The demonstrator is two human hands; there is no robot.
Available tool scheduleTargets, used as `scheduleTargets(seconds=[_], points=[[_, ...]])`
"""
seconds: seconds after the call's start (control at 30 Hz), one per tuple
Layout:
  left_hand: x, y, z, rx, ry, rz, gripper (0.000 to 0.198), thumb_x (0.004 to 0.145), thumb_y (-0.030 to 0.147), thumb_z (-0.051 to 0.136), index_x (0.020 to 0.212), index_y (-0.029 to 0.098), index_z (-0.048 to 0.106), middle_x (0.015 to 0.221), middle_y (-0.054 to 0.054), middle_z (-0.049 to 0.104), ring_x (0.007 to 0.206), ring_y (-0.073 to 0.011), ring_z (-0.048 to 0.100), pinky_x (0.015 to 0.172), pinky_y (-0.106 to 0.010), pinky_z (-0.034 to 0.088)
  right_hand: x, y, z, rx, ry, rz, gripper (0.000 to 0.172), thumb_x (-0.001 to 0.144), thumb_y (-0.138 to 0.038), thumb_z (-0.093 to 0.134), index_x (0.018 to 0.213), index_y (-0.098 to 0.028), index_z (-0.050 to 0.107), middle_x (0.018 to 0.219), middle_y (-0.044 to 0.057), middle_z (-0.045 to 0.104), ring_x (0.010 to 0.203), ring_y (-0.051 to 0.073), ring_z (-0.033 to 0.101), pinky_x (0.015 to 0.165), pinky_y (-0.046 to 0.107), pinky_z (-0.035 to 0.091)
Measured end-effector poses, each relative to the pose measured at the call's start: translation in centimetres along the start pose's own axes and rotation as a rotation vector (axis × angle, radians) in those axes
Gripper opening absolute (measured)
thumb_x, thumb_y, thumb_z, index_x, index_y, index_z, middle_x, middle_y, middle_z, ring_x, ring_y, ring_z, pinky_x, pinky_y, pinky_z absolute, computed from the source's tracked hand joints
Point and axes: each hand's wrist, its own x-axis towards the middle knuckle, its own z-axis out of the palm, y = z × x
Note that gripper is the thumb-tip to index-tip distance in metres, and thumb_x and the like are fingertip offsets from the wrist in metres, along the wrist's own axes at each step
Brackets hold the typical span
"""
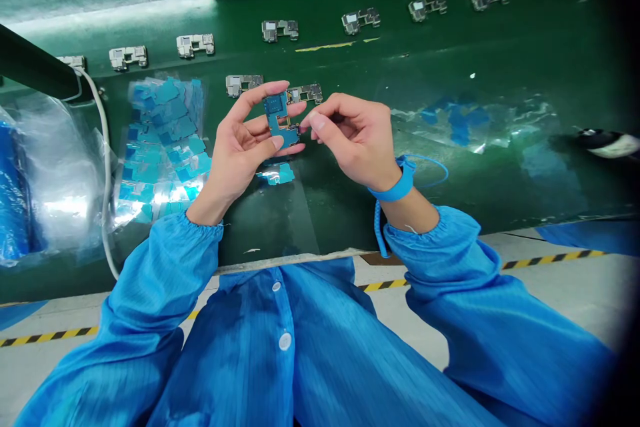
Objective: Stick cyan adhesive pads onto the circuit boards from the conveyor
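Circuit board [275, 123] spans, lengthwise, the left hand's [243, 140] thumb-forefinger pinch. The right hand [357, 140], fingertips together, is just rightward.

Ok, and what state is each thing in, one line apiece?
Circuit board: off the table, blue across much of its face
Left hand: holding the circuit board
Right hand: curled beside the circuit board, contact unclear
Wrist strap: fastened around the right wrist
Back-row boards: lying spaced apart
Blue film pieces: overlapping
Plastic at right: wrinkled
Coat: closed at visible buttons
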Motion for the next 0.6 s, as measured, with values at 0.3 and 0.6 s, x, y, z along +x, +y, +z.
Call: scheduleTargets(seconds=[0.3,0.6], points=[[0.1,-0.7,-0.2,0.005,0.016,0.064,0.095,0.082,0.06,0.1,0.162,0.037,0.054,0.159,-0.011,0.074,0.149,-0.0365,0.072,0.11,-0.044,0.072,-0.2,0.4,1.0,0.051,0.028,0.029,0.052,0.099,-0.079,0.075,0.096,-0.028,0.071,0.088,0.001,0.07,0.079,0.018,0.067,0.072,0.034,0.057],[-0.2,-0.1,0.9,-0.006,0.068,-0.019,0.067,0.1,0.064,0.081,0.158,0.036,0.061,0.152,-0.009,0.078,0.146,-0.0367,0.074,0.103,-0.044,0.074,-0.5,0.9,1.4,0.016,-0.154,-0.02,0.046,0.101,-0.063,0.079,0.084,-0.024,0.064,0.062,-0.007,0.048,0.057,0.011,0.036,0.056,0.03,0.032]])
